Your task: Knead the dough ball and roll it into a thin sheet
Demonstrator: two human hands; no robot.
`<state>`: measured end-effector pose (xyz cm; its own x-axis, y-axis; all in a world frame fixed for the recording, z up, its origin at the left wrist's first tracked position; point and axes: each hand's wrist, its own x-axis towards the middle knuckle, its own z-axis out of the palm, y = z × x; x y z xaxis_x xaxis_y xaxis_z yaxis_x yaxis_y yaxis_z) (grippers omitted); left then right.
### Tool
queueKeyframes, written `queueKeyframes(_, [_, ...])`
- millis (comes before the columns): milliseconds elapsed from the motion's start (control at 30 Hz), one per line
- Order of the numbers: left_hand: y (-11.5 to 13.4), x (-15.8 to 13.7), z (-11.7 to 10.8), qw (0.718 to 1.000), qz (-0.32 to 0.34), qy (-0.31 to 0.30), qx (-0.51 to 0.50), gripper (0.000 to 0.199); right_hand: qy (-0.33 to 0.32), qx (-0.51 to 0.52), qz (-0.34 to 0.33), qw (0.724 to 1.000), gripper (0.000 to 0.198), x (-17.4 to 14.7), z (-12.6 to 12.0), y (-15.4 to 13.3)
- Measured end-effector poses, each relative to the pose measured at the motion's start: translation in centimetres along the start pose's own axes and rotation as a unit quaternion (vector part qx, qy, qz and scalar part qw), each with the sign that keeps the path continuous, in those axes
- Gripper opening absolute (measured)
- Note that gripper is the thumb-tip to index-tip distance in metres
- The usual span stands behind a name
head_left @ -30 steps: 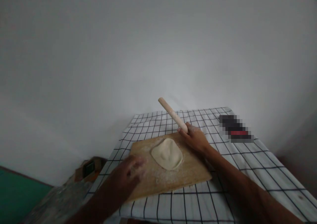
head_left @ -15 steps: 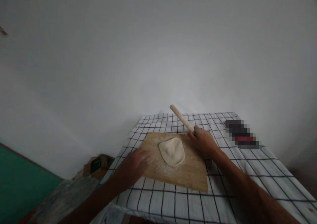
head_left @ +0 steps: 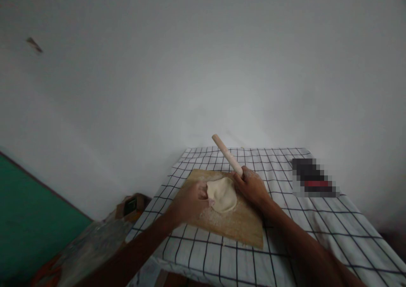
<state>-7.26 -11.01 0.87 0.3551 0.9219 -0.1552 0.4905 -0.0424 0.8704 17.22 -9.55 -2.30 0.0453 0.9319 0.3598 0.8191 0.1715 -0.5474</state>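
A flattened, uneven round of dough (head_left: 223, 196) lies on a floured wooden board (head_left: 244, 230). From its left side my left hand (head_left: 192, 200) meets the dough, fingers curled and thumb at the edge, pinching the rim; motion blurs it a little. Wrapped round the near end of a wooden rolling pin (head_left: 226, 154) is my right hand (head_left: 252, 187), at the dough's upper right. The pin slants up to the left, its far end raised past the board's back edge.
A white tablecloth with black grid lines (head_left: 285, 166) covers the table under the board. To the right lies a dark, pixelated object (head_left: 314, 179) with a red patch. A box (head_left: 131, 206) stands beyond the table's left edge. A white wall (head_left: 203, 67) rises behind.
My left hand has moved right and closed on the dough's left edge. My right hand and the rolling pin have shifted slightly left. The whole view has turned a little.
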Motion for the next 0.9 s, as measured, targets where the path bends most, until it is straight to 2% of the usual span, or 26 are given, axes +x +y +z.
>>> queueKeyframes(100, [0.3, 0.9, -0.5, 0.998, -0.035, -0.05, 0.007, 0.026, 0.001, 0.011, -0.004, 1.0, 0.031, 0.0, -0.1, 0.0])
queueKeyframes(233, [0.7, 1.2, 0.0, 1.0, -0.027, -0.009, -0.011, 0.024, 0.006, 0.024, -0.008, 1.0, 0.029, -0.1, -0.1, -0.1])
queueKeyframes(333, [1.2, 1.1, 0.6, 0.998, -0.046, 0.018, -0.049, 0.023, 0.008, 0.026, -0.006, 1.0, 0.03, -0.1, 0.0, -0.1])
queueKeyframes(600, [2.0, 0.0, 0.2, 0.972, -0.16, -0.015, -0.169, 0.025, -0.001, 0.031, 0.002, 1.0, 0.031, -0.1, -0.2, -0.3])
queueKeyframes(767, [2.0, -0.2, -0.1, 0.971, -0.189, -0.006, -0.147, 0.033, -0.006, 0.039, 0.003, 0.999, 0.033, -0.4, -0.4, -0.3])
queueKeyframes(900, [3.1, 0.7, 1.1, 0.979, -0.173, -0.003, -0.104, 0.037, -0.008, 0.041, 0.0, 0.999, 0.035, -0.4, -0.4, -0.3])
